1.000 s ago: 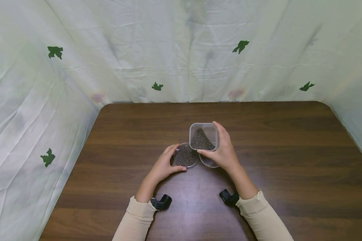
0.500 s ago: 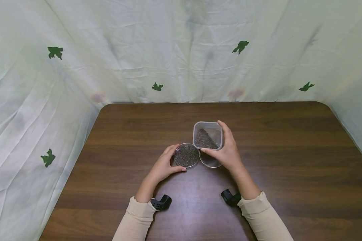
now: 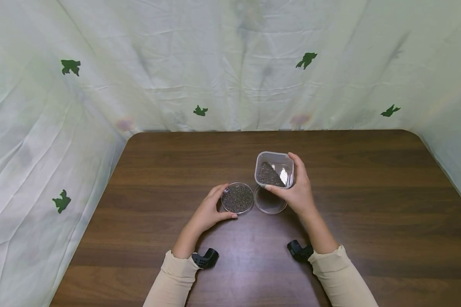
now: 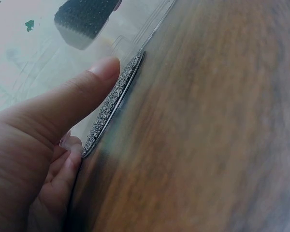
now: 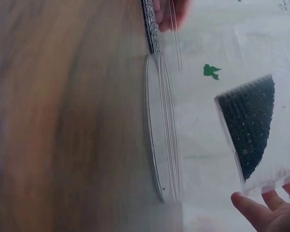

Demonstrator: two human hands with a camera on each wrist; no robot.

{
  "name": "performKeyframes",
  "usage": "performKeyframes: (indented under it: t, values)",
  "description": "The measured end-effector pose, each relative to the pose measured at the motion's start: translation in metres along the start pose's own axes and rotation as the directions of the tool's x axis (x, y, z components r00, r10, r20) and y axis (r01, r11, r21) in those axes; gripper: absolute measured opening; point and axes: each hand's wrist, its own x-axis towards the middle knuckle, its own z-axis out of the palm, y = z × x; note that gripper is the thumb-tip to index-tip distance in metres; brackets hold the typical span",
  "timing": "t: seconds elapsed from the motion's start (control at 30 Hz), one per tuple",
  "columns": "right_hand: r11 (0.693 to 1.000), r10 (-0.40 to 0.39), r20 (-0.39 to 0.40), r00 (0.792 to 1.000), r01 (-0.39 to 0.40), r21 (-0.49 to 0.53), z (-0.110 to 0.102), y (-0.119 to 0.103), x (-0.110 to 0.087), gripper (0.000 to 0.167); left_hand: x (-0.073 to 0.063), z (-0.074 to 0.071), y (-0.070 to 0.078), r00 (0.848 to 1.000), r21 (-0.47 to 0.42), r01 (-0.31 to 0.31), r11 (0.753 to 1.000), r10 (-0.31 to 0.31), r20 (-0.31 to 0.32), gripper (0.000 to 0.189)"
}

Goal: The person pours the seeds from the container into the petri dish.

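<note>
My left hand (image 3: 207, 209) rests on the table, thumb and fingers curved round a clear petri dish (image 3: 249, 208). Dark, fine seeds (image 3: 237, 198) cover the bottom of this dish. Touching or almost touching it on the right stands a second clear petri dish (image 3: 269, 204), with no seeds visible in it. Above and behind that second dish, my right hand (image 3: 299, 194) grips a clear square plastic container (image 3: 272, 153) by its sides. The container is tilted, and its dark seeds (image 5: 249, 123) lie heaped towards one corner in the right wrist view.
The brown wooden table (image 3: 169, 162) has rounded far corners. A pale curtain (image 3: 230, 64) with green bird-shaped patches hangs behind and beside it. Black wrist cameras (image 3: 206, 258) sit at both cuffs.
My right hand has moved the container right and slightly away from the seed-filled dish, tipping it back more upright. More of the second dish shows now. My left hand has stayed in place.
</note>
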Motion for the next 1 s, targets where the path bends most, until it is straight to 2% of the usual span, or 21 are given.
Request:
performKeyframes:
  t: [0.3, 0.6, 1.0]
  values:
    - [0.997, 0.008, -0.025, 1.000, -0.006, 0.083, -0.010, 0.010, 0.001, 0.090, 0.000, 0.000, 0.000, 1.000, 0.001, 0.011, 1.000, -0.011, 0.001, 0.092]
    - [0.992, 0.038, -0.073, 0.997, -0.029, 0.120, -0.023, 0.019, 0.001, 0.087, 0.000, 0.001, -0.001, 1.000, 0.005, 0.007, 1.000, -0.007, 0.002, 0.092]
    - [0.990, 0.098, -0.111, 0.989, -0.086, 0.112, -0.040, 0.034, -0.001, 0.085, 0.000, 0.000, 0.000, 1.000, 0.005, 0.002, 1.000, -0.002, -0.001, 0.092]
